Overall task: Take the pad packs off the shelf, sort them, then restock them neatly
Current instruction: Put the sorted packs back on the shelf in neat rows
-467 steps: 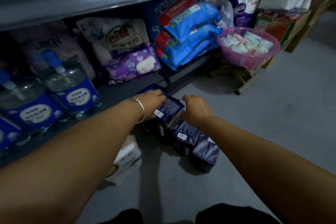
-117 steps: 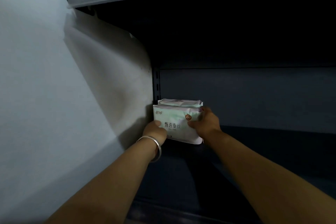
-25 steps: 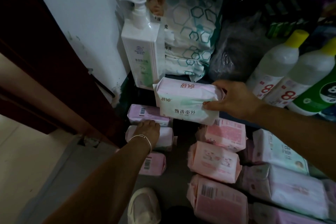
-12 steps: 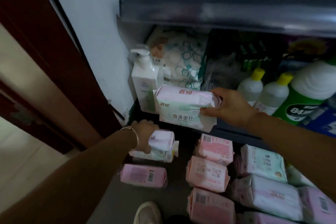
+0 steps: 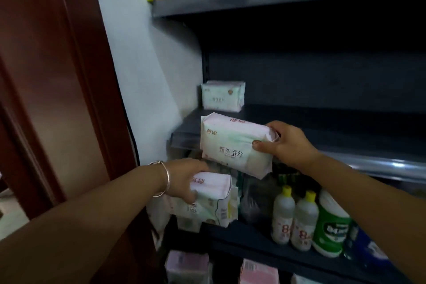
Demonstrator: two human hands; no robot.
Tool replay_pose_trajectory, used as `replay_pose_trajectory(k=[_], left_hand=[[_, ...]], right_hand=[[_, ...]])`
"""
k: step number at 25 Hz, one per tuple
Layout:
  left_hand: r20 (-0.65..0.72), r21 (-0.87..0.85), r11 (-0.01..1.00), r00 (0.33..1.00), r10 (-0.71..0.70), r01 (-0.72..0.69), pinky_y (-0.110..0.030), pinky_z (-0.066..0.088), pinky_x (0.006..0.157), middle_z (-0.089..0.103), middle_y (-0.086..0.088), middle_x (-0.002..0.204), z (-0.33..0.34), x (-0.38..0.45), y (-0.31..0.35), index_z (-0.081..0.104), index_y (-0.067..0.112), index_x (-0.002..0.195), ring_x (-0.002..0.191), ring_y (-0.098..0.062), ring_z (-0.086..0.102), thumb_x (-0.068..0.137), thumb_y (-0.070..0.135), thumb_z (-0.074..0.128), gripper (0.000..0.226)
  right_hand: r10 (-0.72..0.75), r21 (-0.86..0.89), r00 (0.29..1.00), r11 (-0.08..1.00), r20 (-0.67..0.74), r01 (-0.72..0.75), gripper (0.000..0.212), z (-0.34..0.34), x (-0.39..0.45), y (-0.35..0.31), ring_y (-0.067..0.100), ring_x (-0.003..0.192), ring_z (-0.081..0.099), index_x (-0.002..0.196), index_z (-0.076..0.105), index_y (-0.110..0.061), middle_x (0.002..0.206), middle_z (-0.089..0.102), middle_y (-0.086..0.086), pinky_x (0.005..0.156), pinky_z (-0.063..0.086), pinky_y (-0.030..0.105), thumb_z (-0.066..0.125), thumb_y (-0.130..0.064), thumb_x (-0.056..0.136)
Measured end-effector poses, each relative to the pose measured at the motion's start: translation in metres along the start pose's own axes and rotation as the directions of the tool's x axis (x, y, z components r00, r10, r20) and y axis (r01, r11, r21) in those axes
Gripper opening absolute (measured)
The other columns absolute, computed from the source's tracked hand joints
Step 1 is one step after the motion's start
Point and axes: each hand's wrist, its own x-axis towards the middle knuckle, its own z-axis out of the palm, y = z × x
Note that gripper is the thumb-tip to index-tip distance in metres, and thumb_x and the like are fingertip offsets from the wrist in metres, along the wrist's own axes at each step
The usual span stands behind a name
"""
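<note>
Nearest, two pink plastic-wrapped pad packs (image 5: 187,266) are lying at the bottom edge, below the shelving. Above them, the left hand (image 5: 184,180), a silver bangle (image 5: 164,178) circling its wrist, is gripping a small pink soft pack (image 5: 213,184) stacked on a pale green one (image 5: 207,211). Higher, the right hand (image 5: 284,143) is pinching the end of a large white-and-pink pad pack (image 5: 232,145), tilted in the air just before the dark metal middle shelf (image 5: 322,143). Farther back, a pale green pad pack (image 5: 222,95) is standing upright in that shelf's left corner (its print is blurred). White yellow-capped bottles (image 5: 294,219) are standing on the shelf below.
</note>
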Motion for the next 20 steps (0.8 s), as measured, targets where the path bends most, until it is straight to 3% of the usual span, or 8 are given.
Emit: replay_pose_trajectory(k=[3, 6, 11, 13, 16, 20], left_hand=[[-0.072, 0.01, 1.0, 0.997, 0.006, -0.005, -0.028, 0.05, 0.08, 0.058, 0.002, 0.105, -0.051, 0.014, 0.006, 0.056, 0.02, 0.115, 0.094, -0.018, 0.058, 0.068, 0.019, 0.072, 0.05], [-0.119, -0.021, 1.0, 0.993, -0.017, 0.014, -0.024, 0.049, 0.075, 0.061, 0.003, 0.106, -0.088, 0.036, 0.005, 0.054, 0.025, 0.117, 0.092, -0.017, 0.059, 0.07, 0.019, 0.072, 0.05], [-0.166, -0.029, 1.0, 0.986, -0.01, 0.005, -0.031, 0.053, 0.083, 0.062, 0.001, 0.106, -0.127, 0.081, -0.017, 0.054, 0.024, 0.118, 0.095, -0.019, 0.061, 0.069, 0.017, 0.073, 0.052], [-0.161, -0.016, 1.0, 0.987, -0.015, 0.013, -0.032, 0.053, 0.084, 0.062, 0.001, 0.106, -0.134, 0.096, -0.028, 0.054, 0.025, 0.118, 0.095, -0.018, 0.061, 0.069, 0.018, 0.073, 0.053], [-0.16, 0.01, 1.0, 0.987, -0.013, 0.015, -0.03, 0.053, 0.082, 0.062, 0.001, 0.105, -0.141, 0.122, -0.047, 0.054, 0.025, 0.119, 0.093, -0.018, 0.06, 0.069, 0.018, 0.073, 0.054], [-0.146, 0.005, 1.0, 0.989, -0.013, 0.014, -0.022, 0.047, 0.075, 0.056, 0.006, 0.1, -0.15, 0.153, -0.07, 0.051, 0.024, 0.123, 0.086, -0.013, 0.054, 0.072, 0.02, 0.073, 0.055]], right_hand=[[-0.031, 0.041, 0.999, 0.999, -0.021, 0.032, 0.032, -0.02, 0.033, -0.023, 0.007, 0.076, 0.058, 0.1, 0.06, -0.014, 0.092, 0.062, 0.0, 0.056, 0.043, 0.014, 0.08, -0.018, 0.074], [-0.053, 0.031, 0.998, 0.998, -0.045, 0.055, 0.03, -0.027, 0.069, -0.03, 0.008, 0.075, 0.058, 0.099, 0.061, -0.013, 0.094, 0.062, 0.002, 0.057, 0.044, 0.015, 0.079, -0.018, 0.075], [-0.071, 0.006, 0.994, 0.997, -0.08, 0.071, 0.039, -0.02, 0.131, -0.031, 0.005, 0.073, 0.057, 0.111, 0.058, -0.009, 0.093, 0.059, -0.001, 0.057, 0.046, 0.016, 0.076, -0.018, 0.078], [-0.052, 0.01, 0.994, 0.999, -0.092, 0.053, 0.047, -0.013, 0.152, -0.028, 0.009, 0.078, 0.059, 0.118, 0.054, -0.008, 0.096, 0.057, -0.001, 0.062, 0.05, 0.019, 0.076, -0.019, 0.079], [-0.016, -0.022, 0.994, 1.0, -0.11, 0.014, 0.061, 0.004, 0.189, -0.019, 0.024, 0.102, 0.059, 0.129, 0.047, -0.007, 0.118, 0.056, 0.009, 0.085, 0.053, 0.035, 0.077, -0.023, 0.078], [0.03, -0.047, 0.996, 0.998, -0.082, -0.034, 0.063, 0.031, 0.233, -0.001, 0.022, 0.108, 0.057, 0.132, 0.049, -0.009, 0.125, 0.056, 0.009, 0.083, 0.048, 0.026, 0.077, -0.025, 0.077]])
